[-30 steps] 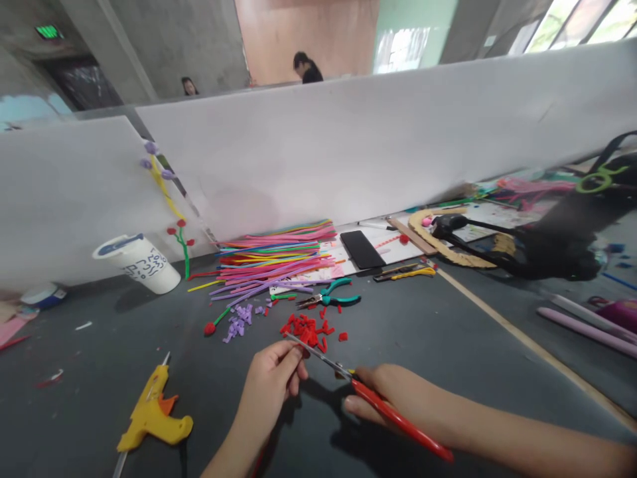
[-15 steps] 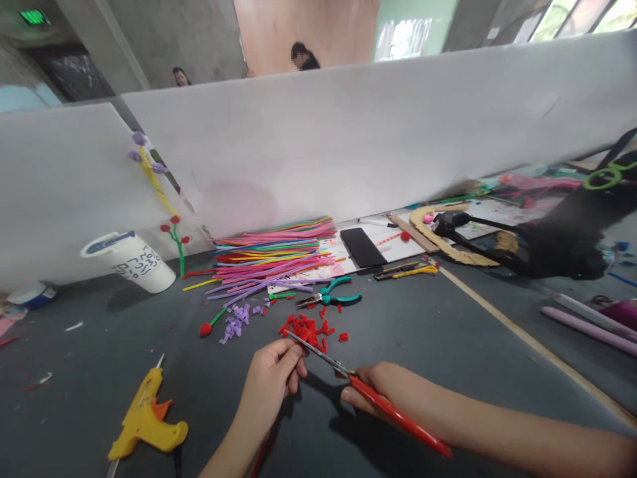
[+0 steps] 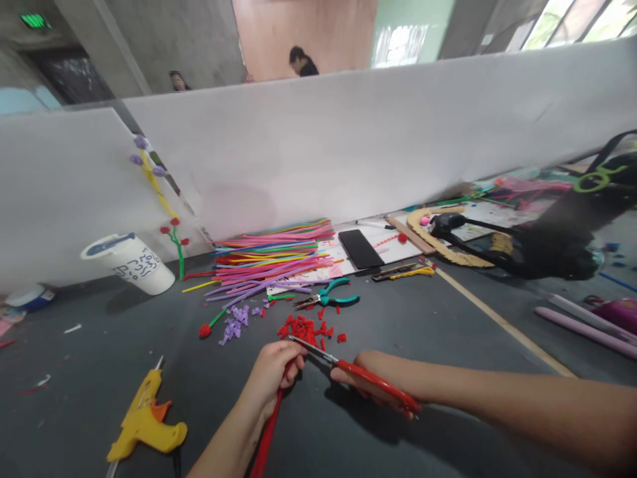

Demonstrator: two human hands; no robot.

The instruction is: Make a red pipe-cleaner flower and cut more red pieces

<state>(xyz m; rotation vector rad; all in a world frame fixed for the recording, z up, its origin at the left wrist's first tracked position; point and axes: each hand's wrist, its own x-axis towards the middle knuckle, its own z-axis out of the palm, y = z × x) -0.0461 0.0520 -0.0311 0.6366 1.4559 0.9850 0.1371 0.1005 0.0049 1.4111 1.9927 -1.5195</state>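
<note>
My left hand is closed on a bundle of red pipe cleaners, whose long ends trail down toward me. My right hand grips red-handled scissors. The blades lie at the fingertips of my left hand and look nearly closed. Just beyond the blades is a pile of short red cut pieces. Left of it lies a heap of purple cut pieces. Teal-handled pliers rest behind the red pile.
Coloured pipe cleaners lie along the white partition, beside a phone and a yellow utility knife. A yellow glue gun is at left, a white cup behind it. A black device stands at right.
The scissors have turned in my right hand, their handles now nearer together and swung up. The red pipe cleaners below my left hand show more plainly.
</note>
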